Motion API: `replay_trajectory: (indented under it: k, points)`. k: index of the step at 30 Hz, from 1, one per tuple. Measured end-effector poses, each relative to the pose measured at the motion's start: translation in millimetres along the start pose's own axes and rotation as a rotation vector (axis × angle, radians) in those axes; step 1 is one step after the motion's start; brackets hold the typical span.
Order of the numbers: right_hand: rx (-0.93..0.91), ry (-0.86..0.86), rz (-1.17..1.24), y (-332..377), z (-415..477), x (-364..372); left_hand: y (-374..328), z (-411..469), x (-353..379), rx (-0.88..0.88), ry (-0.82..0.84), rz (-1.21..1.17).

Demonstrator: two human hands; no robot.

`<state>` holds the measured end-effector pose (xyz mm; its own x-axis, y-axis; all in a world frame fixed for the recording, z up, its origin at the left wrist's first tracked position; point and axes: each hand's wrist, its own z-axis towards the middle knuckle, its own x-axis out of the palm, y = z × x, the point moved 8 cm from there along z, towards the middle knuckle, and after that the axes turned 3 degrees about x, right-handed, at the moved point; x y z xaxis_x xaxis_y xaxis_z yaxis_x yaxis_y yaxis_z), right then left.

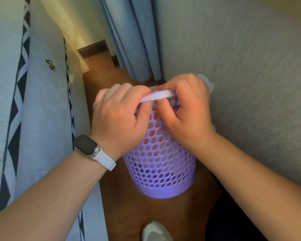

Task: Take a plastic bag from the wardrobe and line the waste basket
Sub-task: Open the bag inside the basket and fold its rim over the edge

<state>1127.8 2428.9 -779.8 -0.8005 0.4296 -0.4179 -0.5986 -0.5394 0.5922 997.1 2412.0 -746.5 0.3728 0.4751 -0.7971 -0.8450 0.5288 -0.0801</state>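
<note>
A bed (42, 101) with a pale cover edged in black-and-white diamond trim fills the left side, blue curtains (134, 40) hang at the far end over the brown wooden floor (129, 214), a textured wall (241, 66) rises on the right, and a white shoe (155, 231) (partly cropped) sits near the bottom edge.

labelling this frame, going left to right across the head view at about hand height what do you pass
bed cover with black diamond trim → left hand → rolled edge of the plastic bag → right hand → textured wall
</note>
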Motion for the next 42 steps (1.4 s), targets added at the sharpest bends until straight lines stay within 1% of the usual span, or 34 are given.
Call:
replay_trajectory:
  k: [6,12,18,20,23,27,31,35,42]
  points:
    - [-0.029,0.11,0.059,-9,1,4,17,0,0,-0.019,0.005,-0.01]
    - [0.012,0.068,0.109,-28,6,-1,29,3,-4,-0.027,-0.009,-0.093]
    - [0.041,0.023,0.104,-28,5,-4,24,2,-2,-0.022,-0.021,-0.18]
    - [0.036,-0.004,0.081,-24,4,-6,21,2,-1,0.004,0.0,-0.147]
    - [0.006,0.001,0.008,-15,1,-5,6,0,2,0.045,0.044,-0.047]
    - [0.004,0.01,-0.036,-7,-1,-3,-6,-1,7,0.001,0.041,-0.053]
    - [-0.001,0.034,-0.007,-2,-4,3,1,-1,6,-0.018,0.021,0.01]
    - [-0.029,0.098,0.047,-5,-5,6,13,-1,4,-0.046,0.012,0.017]
    - [0.01,0.06,0.091,-22,4,-2,26,2,-3,-0.062,-0.026,-0.048]
